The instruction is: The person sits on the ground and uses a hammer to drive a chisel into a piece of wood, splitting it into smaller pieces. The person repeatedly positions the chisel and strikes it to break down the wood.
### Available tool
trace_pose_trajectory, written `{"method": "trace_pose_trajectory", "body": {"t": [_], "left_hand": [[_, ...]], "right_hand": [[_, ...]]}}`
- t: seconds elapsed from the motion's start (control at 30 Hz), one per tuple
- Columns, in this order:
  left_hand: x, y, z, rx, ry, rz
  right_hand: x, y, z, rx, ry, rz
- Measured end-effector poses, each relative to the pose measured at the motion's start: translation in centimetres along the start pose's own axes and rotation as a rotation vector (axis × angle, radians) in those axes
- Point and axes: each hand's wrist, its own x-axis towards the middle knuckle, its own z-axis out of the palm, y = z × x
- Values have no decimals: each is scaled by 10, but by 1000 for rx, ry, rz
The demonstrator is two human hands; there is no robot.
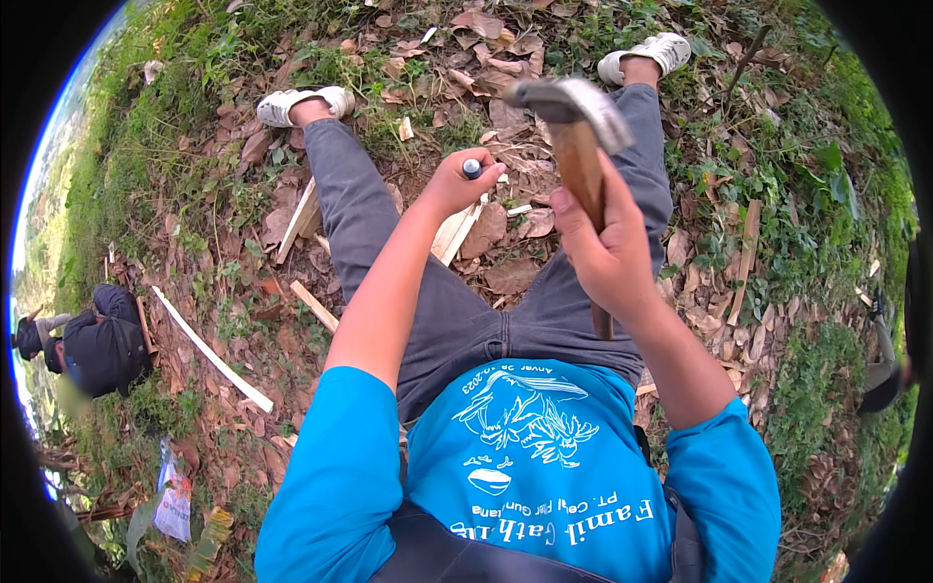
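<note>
My right hand (612,243) is closed round the wooden handle of a claw hammer (580,167), raised above my right thigh. The hammer's metal head is smeared by motion, and the handle's lower end sticks out below my fist. Between my spread legs, my left hand (463,185) is closed round an upright tool handle (472,169), with only its round, dark, pale-topped end showing. The tool's lower part is hidden, so its kind cannot be told. Just below that hand lies a pale piece of wood (455,233), partly covered by my forearm and leg. Small wood chips lie around it.
Dry leaves and green plants cover the ground. A long pale wood strip (214,350) and a short stick (314,305) lie left; another strip (746,260) lies right. A white plastic packet (174,505) is at lower left. At far left sits a person in dark clothing (102,340).
</note>
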Motion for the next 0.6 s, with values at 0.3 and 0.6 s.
{"method": "trace_pose_trajectory", "body": {"t": [0.3,0.6], "left_hand": [[2,2,25,-98,22,170],[-7,-10,20,20,-8,-18]], "right_hand": [[20,38,1,-428,-296,69],[0,-47,-2,61,-84,-192]]}}
